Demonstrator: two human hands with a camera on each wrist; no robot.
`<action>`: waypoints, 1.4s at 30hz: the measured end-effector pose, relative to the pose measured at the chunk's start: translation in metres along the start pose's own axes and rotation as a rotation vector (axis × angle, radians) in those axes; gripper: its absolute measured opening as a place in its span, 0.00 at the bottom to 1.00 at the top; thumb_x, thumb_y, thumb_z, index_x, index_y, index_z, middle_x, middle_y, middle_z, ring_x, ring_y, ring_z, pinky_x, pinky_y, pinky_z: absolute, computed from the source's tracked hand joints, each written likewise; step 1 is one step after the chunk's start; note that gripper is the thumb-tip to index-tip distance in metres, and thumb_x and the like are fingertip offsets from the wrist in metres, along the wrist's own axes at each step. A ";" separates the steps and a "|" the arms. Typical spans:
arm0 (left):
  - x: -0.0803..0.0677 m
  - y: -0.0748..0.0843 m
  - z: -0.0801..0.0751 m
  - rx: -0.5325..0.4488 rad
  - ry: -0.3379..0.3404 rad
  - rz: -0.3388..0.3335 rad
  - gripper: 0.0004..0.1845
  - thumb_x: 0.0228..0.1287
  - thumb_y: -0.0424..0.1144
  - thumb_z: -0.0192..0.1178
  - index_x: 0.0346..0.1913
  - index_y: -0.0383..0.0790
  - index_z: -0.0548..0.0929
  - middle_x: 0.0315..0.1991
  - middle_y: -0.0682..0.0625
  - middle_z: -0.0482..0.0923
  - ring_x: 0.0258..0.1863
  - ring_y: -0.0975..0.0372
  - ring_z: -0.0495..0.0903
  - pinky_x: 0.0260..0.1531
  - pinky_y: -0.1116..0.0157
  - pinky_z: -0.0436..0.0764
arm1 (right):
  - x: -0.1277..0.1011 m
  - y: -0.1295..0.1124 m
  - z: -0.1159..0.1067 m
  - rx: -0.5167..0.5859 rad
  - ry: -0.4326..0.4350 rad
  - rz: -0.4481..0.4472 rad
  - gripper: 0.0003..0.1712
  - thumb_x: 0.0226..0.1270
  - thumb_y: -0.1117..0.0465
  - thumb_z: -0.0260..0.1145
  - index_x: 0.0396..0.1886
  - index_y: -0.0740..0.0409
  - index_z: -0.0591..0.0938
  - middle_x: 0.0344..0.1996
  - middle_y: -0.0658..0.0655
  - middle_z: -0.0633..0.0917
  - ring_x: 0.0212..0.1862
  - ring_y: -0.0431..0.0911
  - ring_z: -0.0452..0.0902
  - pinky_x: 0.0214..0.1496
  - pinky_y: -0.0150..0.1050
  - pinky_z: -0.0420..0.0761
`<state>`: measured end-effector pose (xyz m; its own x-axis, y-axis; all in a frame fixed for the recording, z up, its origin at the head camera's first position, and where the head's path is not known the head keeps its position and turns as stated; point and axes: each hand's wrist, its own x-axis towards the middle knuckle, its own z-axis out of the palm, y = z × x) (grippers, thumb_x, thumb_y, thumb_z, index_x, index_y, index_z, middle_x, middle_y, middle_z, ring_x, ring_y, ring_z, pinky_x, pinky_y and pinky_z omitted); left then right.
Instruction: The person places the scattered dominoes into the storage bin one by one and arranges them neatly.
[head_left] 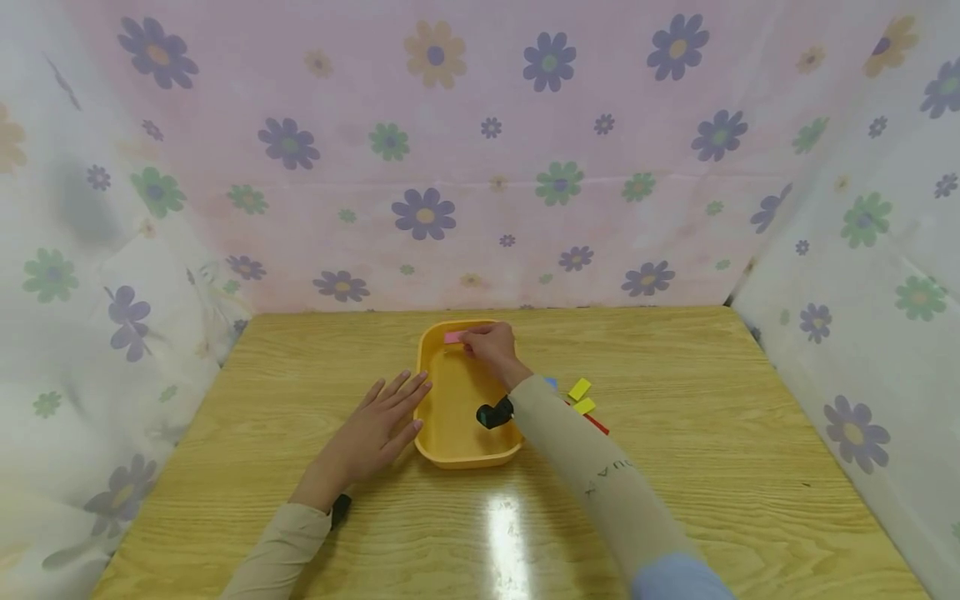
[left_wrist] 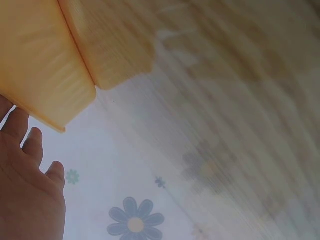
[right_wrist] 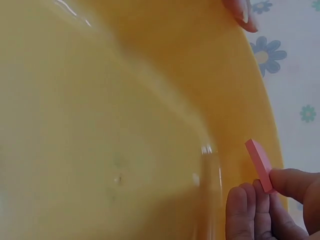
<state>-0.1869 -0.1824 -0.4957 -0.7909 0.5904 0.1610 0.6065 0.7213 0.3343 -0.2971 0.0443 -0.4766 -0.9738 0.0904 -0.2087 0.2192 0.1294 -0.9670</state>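
A yellow tray lies in the middle of the wooden table. My right hand reaches over the tray's far end and pinches a small flat pink block between thumb and fingers. The right wrist view shows that pink block held above the tray's rim. My left hand lies flat on the table with straight fingers, its fingertips touching the tray's left side. In the left wrist view the palm sits beside the tray wall.
Two yellow blocks, a red block and a blue one lie on the table right of the tray, partly behind my right forearm. Flowered cloth walls close in the back and both sides.
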 end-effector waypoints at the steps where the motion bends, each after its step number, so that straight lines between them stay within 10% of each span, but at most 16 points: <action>1: 0.000 0.000 0.000 0.000 0.002 0.000 0.32 0.80 0.49 0.50 0.81 0.46 0.58 0.82 0.54 0.52 0.82 0.53 0.48 0.78 0.41 0.46 | 0.001 0.001 0.000 -0.016 0.000 -0.001 0.14 0.66 0.63 0.71 0.45 0.71 0.88 0.39 0.65 0.89 0.43 0.57 0.88 0.49 0.42 0.88; 11: 0.000 0.002 -0.001 0.010 0.028 0.016 0.32 0.80 0.49 0.50 0.80 0.45 0.60 0.81 0.53 0.54 0.81 0.52 0.50 0.77 0.41 0.48 | 0.006 0.010 0.007 -0.031 0.025 0.002 0.07 0.56 0.68 0.74 0.32 0.69 0.88 0.15 0.48 0.78 0.22 0.42 0.76 0.26 0.29 0.77; 26: 0.000 0.004 -0.002 0.018 0.029 0.004 0.32 0.79 0.48 0.51 0.80 0.45 0.60 0.81 0.53 0.54 0.81 0.52 0.51 0.77 0.40 0.49 | 0.011 0.011 0.005 -0.123 -0.023 0.095 0.15 0.57 0.68 0.76 0.44 0.70 0.85 0.22 0.53 0.84 0.21 0.42 0.81 0.30 0.34 0.86; 42: -0.001 0.004 -0.001 0.019 0.001 -0.028 0.32 0.80 0.49 0.50 0.81 0.47 0.59 0.82 0.56 0.52 0.82 0.54 0.48 0.78 0.42 0.45 | 0.016 0.017 0.003 -0.133 -0.071 0.108 0.05 0.57 0.68 0.73 0.29 0.66 0.85 0.16 0.52 0.82 0.18 0.41 0.79 0.24 0.34 0.85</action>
<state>-0.1841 -0.1800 -0.4938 -0.8076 0.5697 0.1527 0.5857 0.7442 0.3212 -0.3089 0.0446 -0.4966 -0.9448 0.0418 -0.3250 0.3247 0.2523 -0.9115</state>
